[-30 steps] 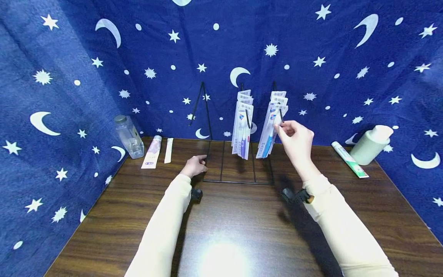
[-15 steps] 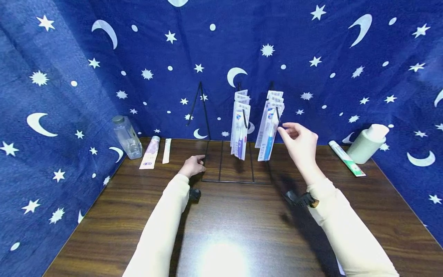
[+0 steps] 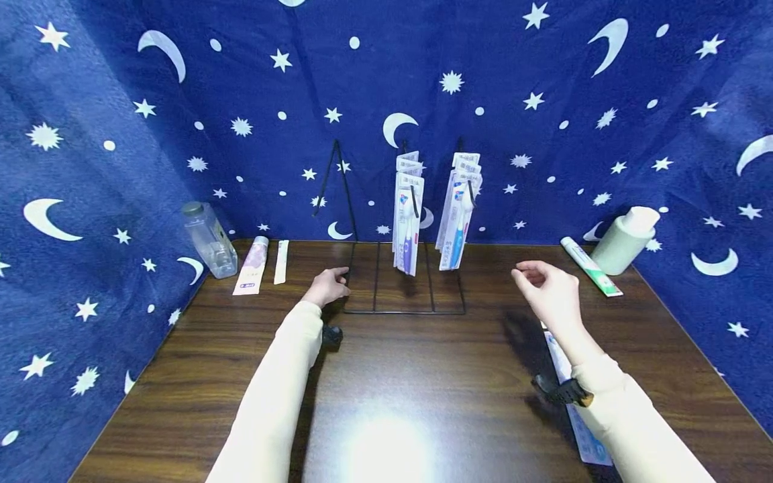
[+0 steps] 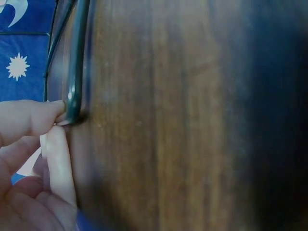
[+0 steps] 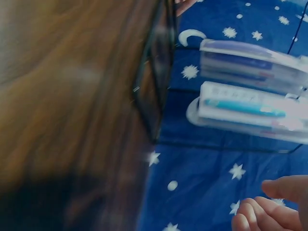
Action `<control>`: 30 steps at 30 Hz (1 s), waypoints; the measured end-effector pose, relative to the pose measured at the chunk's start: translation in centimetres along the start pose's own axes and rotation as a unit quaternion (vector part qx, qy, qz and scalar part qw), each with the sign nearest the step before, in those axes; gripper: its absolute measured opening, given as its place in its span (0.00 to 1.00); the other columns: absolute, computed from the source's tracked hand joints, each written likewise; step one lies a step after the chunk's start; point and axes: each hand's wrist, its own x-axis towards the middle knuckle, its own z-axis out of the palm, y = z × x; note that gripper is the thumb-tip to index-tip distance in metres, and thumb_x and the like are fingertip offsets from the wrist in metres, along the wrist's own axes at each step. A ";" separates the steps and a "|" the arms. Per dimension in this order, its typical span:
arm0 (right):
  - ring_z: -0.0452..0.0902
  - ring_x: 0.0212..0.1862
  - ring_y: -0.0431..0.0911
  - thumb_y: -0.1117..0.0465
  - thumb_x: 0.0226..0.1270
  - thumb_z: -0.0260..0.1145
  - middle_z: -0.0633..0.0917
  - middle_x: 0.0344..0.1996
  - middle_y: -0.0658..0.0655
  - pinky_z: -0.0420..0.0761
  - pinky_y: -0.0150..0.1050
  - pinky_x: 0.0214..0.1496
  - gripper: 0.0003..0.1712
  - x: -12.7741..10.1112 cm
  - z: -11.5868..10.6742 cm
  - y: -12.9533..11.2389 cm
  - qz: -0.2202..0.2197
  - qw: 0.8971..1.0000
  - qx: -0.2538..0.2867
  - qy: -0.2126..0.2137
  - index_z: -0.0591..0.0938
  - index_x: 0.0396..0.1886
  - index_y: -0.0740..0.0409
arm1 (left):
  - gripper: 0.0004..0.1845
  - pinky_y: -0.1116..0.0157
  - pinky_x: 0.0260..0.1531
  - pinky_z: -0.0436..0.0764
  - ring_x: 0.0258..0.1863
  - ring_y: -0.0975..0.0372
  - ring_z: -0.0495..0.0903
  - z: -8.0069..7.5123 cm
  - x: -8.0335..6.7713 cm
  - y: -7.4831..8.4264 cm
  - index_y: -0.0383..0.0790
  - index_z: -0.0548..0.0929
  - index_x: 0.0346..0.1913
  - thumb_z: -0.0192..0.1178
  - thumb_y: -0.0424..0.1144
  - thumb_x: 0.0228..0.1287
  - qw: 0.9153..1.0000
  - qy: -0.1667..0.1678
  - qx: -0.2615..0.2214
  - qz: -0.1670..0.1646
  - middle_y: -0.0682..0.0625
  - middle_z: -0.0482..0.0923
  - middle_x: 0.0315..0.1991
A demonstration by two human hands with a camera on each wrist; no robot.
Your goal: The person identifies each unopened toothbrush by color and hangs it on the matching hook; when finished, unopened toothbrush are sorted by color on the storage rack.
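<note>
A black wire display rack (image 3: 404, 312) stands at the back of the table. My left hand (image 3: 327, 287) pinches the left side of its base; in the left wrist view, the fingertips (image 4: 58, 108) meet at the dark wire. Packaged toothbrushes hang from two of the rack's hooks, a purple one (image 3: 408, 248) foremost in the middle and a blue one (image 3: 456, 243) foremost on the right. The left hook (image 3: 326, 178) is bare. My right hand (image 3: 551, 292) hovers right of the rack, fingers loosely bent, holding nothing. Another packaged toothbrush (image 3: 590, 443) lies partly hidden beneath the right forearm.
At the left stand a clear bottle (image 3: 210, 240), a purple-white tube (image 3: 251, 267) and a narrow white packet (image 3: 280, 261). On the right are a green-white toothpaste tube (image 3: 592, 267) and a pale green bottle (image 3: 625, 243). A blue starry cloth (image 3: 501, 54) hangs behind.
My right hand has let go of the blue toothbrush pack on the right hook and moved right and down, away from it. The left hand stays at the rack's base.
</note>
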 end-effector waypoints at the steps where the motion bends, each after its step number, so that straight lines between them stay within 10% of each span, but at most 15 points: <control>1: 0.65 0.23 0.17 0.62 0.58 0.65 0.86 0.23 0.60 0.65 0.21 0.27 0.10 -0.4 -0.2 0.5 0.002 1.000 -0.008 -0.007 0.86 0.34 0.66 | 0.34 0.61 0.47 0.76 0.39 0.54 0.80 0.0 0.0 0.0 0.33 0.70 0.65 0.63 0.27 0.49 1.000 0.000 0.001 0.001 0.41 0.80 0.43; 16: 0.82 0.23 0.51 0.59 0.51 0.71 0.85 0.19 0.58 0.74 0.45 0.25 0.11 -5.1 -4.2 6.8 0.026 0.986 -0.099 -0.133 0.86 0.26 0.64 | 0.34 0.65 0.39 0.73 0.36 0.56 0.75 -0.1 -0.2 0.3 0.31 0.69 0.65 0.61 0.26 0.50 1.000 -0.006 0.008 0.011 0.43 0.77 0.39; 30: 0.76 0.18 0.41 0.59 0.57 0.68 0.82 0.14 0.50 0.71 0.41 0.25 0.11 -6.0 -5.6 8.5 0.126 0.933 -0.119 -0.315 0.84 0.26 0.66 | 0.35 0.61 0.43 0.75 0.33 0.55 0.79 -0.3 -0.1 0.2 0.30 0.70 0.64 0.62 0.27 0.47 1.000 -0.002 0.017 0.021 0.42 0.79 0.38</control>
